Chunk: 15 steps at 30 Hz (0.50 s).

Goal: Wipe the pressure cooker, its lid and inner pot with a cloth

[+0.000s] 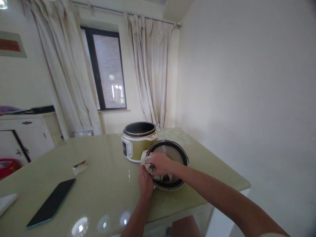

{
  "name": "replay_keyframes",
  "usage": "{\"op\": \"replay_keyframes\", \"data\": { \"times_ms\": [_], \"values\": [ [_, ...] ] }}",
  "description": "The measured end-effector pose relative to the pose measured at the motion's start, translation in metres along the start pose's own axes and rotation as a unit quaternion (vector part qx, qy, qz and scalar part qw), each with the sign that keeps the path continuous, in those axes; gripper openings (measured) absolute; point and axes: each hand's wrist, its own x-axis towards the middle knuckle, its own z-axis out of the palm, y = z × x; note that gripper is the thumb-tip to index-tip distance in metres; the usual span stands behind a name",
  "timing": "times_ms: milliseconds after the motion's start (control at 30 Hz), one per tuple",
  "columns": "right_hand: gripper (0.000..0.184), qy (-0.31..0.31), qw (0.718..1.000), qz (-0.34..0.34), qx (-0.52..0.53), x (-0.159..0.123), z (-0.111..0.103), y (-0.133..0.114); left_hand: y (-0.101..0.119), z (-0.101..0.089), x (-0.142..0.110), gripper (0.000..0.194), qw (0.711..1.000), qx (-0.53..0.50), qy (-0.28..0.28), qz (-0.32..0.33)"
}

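Observation:
A round pot lid (179, 154) with a dark ring and a metal rim is tilted above the table, its inner side facing me. My left hand (145, 181) grips the lid at its left edge. Against the inner face, my right hand (161, 163) is closed on a pale cloth with dark patches (145, 158). Part of the cloth hangs over the lid's left rim, and my right hand hides some of it. Just behind the lid stands an electric pressure cooker (139, 144), green and white, uncovered, with a control panel on its front.
On the glossy green table (103, 164) lie a dark tablet-like device (51, 202) and a small white packet (79, 167). A white object (7, 202) sits at the left edge. Beyond are a white cabinet (34, 133) and a plain wall (242, 82) on the right.

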Motion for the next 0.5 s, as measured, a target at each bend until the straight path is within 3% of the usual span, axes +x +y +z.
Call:
{"op": "replay_keyframes", "data": {
  "times_ms": [233, 333, 400, 500],
  "values": [
    [0.036, -0.159, 0.985, -0.061, -0.026, -0.056, -0.009, 0.019, 0.001, 0.002, 0.004, 0.058, 1.0, 0.009, 0.022, -0.019],
    [0.031, -0.194, 0.978, -0.009, -0.07, -0.071, -0.022, 0.04, 0.0, 0.004, 0.005, 0.06, 1.0, 0.012, 0.015, -0.017],
    [0.027, -0.173, 0.978, 0.042, -0.107, -0.073, -0.032, 0.056, -0.002, 0.005, 0.005, 0.061, 1.0, 0.011, 0.014, -0.014],
    [0.024, -0.079, 0.98, 0.112, -0.144, -0.062, -0.039, 0.075, -0.006, 0.009, 0.007, 0.062, 0.999, 0.026, 0.016, -0.013]
  ]
}}
